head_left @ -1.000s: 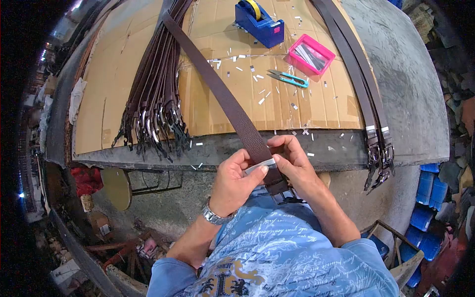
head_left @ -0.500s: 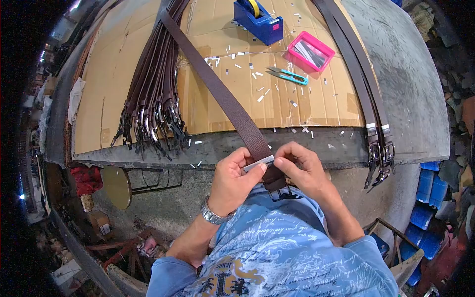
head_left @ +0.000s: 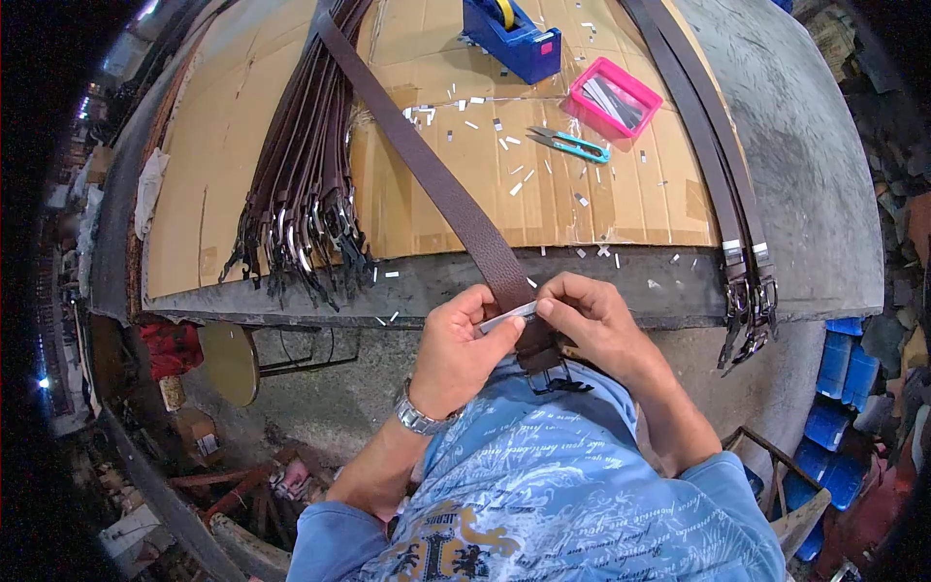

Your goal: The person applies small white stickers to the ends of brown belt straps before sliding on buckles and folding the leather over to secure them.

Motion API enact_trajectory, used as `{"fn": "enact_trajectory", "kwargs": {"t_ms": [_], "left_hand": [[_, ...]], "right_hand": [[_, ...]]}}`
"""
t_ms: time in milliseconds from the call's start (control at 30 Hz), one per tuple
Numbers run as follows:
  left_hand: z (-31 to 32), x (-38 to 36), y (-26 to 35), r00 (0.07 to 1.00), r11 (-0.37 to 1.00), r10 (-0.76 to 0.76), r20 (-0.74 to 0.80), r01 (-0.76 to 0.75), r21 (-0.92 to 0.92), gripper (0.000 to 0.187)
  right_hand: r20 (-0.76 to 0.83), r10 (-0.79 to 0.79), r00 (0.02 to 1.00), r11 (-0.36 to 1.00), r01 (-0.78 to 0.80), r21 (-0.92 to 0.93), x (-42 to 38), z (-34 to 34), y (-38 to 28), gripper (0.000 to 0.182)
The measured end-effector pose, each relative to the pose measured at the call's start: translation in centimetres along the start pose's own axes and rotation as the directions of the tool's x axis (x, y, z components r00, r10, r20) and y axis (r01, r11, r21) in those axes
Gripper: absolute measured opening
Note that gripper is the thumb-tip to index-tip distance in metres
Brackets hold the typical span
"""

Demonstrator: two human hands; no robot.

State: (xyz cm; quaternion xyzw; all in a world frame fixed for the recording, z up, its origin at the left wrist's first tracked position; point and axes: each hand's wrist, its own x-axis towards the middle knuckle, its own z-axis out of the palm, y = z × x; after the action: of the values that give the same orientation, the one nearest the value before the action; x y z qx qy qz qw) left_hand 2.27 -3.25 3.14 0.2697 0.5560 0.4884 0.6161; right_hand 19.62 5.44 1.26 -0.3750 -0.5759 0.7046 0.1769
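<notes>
A dark brown leather belt runs from the far left of the table down to my body, its buckle hanging against my shirt. Across the belt, just above the buckle, lies a narrow white and grey label strip. My left hand pinches the strip's left part against the belt, thumb on top. At the other end, my right hand has thumb and forefinger closed on the strip at the belt's right edge. The fingers behind the belt are hidden.
A pile of buckled belts lies left on the cardboard; two labelled belts hang over the right edge. Behind are a blue tape dispenser, a pink tray of strips, thread snips and scattered white scraps.
My right thumb and forefinger have moved slightly left and closed onto the strip's right end. My left hand stays nearly still. The view has shifted slightly.
</notes>
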Motion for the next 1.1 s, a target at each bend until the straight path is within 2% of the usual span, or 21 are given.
{"fn": "enact_trajectory", "kwargs": {"t_ms": [167, 267, 400, 467, 567, 733, 867, 967, 1033, 1100], "left_hand": [[0.2, 0.2, 0.0, 0.999, 1.000, -0.006, 0.033, 0.006, -0.004, 0.020], [0.3, 0.2, -0.3, 0.998, 0.996, 0.015, 0.068, -0.009, -0.093, 0.019], [0.1, 0.1, 0.0, 0.993, 0.998, 0.063, 0.103, -0.060, -0.030, 0.019], [-0.1, 0.1, 0.5, 0.994, 0.995, -0.073, 0.084, 0.078, -0.057, 0.017], [-0.2, 0.1, -0.2, 0.999, 0.999, -0.011, 0.051, 0.013, -0.031, 0.015], [-0.4, 0.1, -0.6, 0.997, 1.000, -0.011, 0.073, 0.009, 0.019, 0.015], [-0.5, 0.2, -0.2, 0.997, 0.999, -0.044, 0.058, 0.044, -0.001, 0.016], [-0.7, 0.2, 0.0, 0.998, 1.000, -0.011, 0.067, 0.010, 0.011, 0.016], [-0.8, 0.4, -0.4, 0.997, 1.000, 0.004, 0.075, -0.003, -0.006, 0.016], [-0.8, 0.5, -0.4, 0.996, 1.000, 0.020, 0.082, -0.018, -0.020, 0.016]], "right_hand": [[-0.011, 0.017, 1.000, 0.999, -0.017, -0.037, -0.2, -0.1, 0.1, 0.017], [-0.025, 0.004, 1.000, 0.998, -0.002, 0.059, 0.1, -0.1, 1.1, 0.016], [-0.003, 0.018, 1.000, 0.996, -0.018, 0.089, 0.1, -0.2, 1.1, 0.015], [0.007, 0.015, 1.000, 0.996, -0.016, 0.089, 0.1, -0.2, 1.2, 0.015], [0.018, -0.013, 1.000, 1.000, 0.012, 0.021, 0.1, -0.3, 1.0, 0.017], [0.028, -0.026, 0.999, 0.976, 0.032, -0.215, -0.3, -0.3, -0.3, 0.024], [0.024, -0.044, 0.999, 0.974, 0.049, -0.222, -0.2, -0.2, -0.7, 0.025], [0.019, -0.006, 1.000, 0.993, 0.008, -0.122, -0.3, 0.2, -0.8, 0.024], [-0.032, -0.123, 0.992, 0.969, 0.113, -0.221, -0.2, 0.5, -0.5, 0.024], [-0.039, -0.137, 0.990, 0.970, 0.126, -0.208, -0.1, 0.5, -0.3, 0.023]]}}
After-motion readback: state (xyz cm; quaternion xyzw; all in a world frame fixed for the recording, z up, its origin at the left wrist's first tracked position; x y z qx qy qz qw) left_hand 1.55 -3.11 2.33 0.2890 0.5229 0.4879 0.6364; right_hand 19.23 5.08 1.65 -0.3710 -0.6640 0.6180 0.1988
